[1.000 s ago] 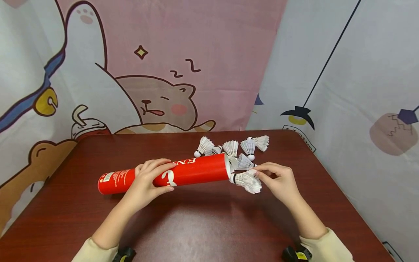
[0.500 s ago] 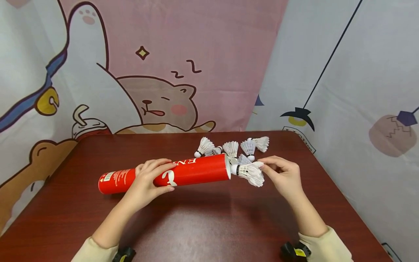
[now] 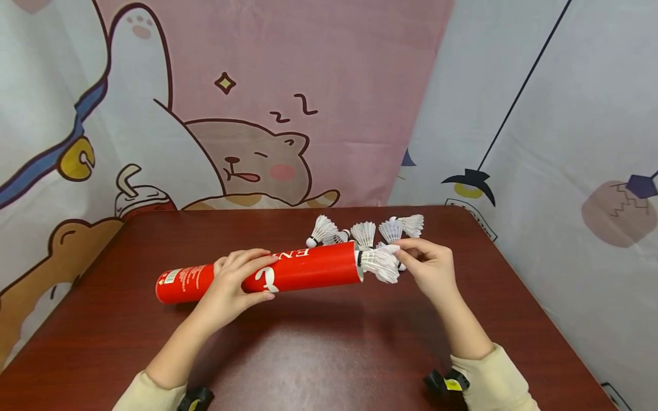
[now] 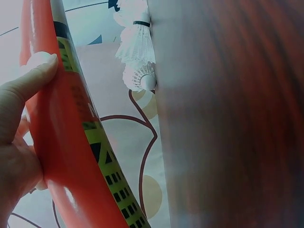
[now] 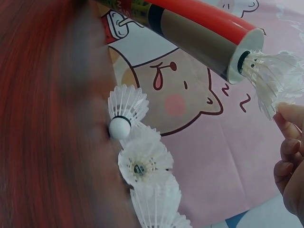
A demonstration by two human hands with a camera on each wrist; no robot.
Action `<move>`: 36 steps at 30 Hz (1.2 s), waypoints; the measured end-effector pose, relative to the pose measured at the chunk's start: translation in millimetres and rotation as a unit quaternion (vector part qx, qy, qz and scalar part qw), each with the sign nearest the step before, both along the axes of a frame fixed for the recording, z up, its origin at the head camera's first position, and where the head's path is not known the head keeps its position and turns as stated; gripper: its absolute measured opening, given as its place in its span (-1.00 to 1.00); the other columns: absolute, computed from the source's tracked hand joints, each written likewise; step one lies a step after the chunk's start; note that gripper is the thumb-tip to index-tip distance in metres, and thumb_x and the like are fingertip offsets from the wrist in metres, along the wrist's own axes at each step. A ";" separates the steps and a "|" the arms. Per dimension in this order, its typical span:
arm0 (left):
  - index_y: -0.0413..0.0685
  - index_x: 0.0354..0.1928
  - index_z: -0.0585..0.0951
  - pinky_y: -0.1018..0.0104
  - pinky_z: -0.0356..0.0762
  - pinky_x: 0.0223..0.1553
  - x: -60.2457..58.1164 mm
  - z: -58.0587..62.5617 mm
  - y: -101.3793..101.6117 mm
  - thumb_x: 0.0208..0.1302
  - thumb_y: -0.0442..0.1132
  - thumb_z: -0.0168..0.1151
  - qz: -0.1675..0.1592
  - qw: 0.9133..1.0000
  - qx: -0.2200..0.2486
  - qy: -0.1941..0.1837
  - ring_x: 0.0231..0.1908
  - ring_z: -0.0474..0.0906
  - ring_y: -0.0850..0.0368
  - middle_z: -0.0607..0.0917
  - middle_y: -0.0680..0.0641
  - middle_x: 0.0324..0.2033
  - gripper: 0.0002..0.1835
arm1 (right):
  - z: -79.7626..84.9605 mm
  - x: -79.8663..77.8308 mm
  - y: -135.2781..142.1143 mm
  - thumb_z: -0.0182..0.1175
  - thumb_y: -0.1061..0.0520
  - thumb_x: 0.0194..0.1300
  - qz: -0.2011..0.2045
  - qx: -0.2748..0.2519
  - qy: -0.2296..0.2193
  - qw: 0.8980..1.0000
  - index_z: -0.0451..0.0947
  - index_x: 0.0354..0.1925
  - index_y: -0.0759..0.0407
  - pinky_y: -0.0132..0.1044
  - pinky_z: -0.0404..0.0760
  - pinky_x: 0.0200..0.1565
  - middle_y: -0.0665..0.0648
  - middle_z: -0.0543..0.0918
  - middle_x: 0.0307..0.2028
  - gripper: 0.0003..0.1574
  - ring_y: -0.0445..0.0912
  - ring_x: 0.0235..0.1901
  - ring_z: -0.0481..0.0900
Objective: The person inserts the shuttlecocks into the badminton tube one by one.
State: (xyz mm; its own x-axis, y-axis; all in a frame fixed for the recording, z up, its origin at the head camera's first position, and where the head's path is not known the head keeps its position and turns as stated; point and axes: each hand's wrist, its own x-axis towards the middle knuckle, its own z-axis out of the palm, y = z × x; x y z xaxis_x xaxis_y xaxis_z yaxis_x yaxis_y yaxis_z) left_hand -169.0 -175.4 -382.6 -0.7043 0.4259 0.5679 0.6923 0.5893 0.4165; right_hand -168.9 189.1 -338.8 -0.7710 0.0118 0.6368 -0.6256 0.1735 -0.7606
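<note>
A red shuttlecock tube point(image 3: 308, 268) lies tilted across the head view, its mouth end raised to the right. My left hand point(image 3: 239, 279) grips it around the middle, the thumb showing on its near side. At the mouth a white feather shuttlecock point(image 3: 379, 264) sits with its cork inside the tube and its skirt sticking out. My right hand point(image 3: 429, 268) pinches the edge of that skirt between thumb and fingertips. In the right wrist view the shuttlecock's black band shows just at the tube's rim point(image 5: 232, 66).
Several loose shuttlecocks lie behind the tube on the dark wooden table point(image 3: 319, 354), among them a feather one point(image 3: 323, 229) at the left and another point(image 3: 411, 225) at the far right. A cartoon-printed cloth point(image 3: 360, 114) hangs behind the table.
The shuttlecock has risen level with the mouth and moved left, its cork passing into the tube. My right hand has followed it leftward. The left hand and tube have barely moved.
</note>
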 end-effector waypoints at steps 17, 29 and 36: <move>0.21 0.20 0.55 -0.10 0.04 0.00 0.4 0.0 0.7 -0.20 -0.18 0.61 0.006 1.000 0.000 -0.008 0.11 0.31 0.08 0.49 0.01 0.14 -0.22 | -1.0 -7.7 -29.6 0.29 0.59 -0.04 -0.011 0.035 -0.028 0.999 0.62 -0.36 0.54 -0.45 0.19 -0.66 0.07 0.35 -0.78 -0.82 -0.27 -0.71 0.21; 0.20 0.19 0.55 -0.09 0.04 0.01 0.3 -0.7 1.6 -0.20 -0.18 0.61 0.001 1.000 -0.003 -0.007 0.12 0.30 0.07 0.49 0.02 0.14 -0.22 | -20.5 -18.4 -39.1 0.37 0.47 0.00 -0.009 0.045 -0.064 0.997 0.70 -0.38 0.37 -0.45 0.26 -0.65 0.08 0.42 -0.75 -0.86 -0.20 -0.69 0.28; 0.20 0.18 0.56 -0.09 0.03 0.01 0.5 -0.5 0.5 -0.21 -0.19 0.62 -0.001 1.000 -0.003 -0.006 0.12 0.31 0.06 0.50 0.01 0.14 -0.23 | -5.8 -4.1 -48.9 0.32 0.54 -0.03 -0.015 0.048 -0.068 0.996 0.66 -0.42 0.47 -0.49 0.25 -0.64 0.19 0.49 -0.74 -0.88 -0.23 -0.70 0.27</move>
State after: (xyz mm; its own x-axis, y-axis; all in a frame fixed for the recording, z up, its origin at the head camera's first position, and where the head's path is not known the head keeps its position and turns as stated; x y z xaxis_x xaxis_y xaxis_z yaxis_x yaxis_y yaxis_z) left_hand -168.5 -174.9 -383.1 -0.7100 0.4301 0.5576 0.6885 0.5902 0.4215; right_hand -173.0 140.2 -344.6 -0.8501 -0.0195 0.5262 -0.5117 0.2668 -0.8167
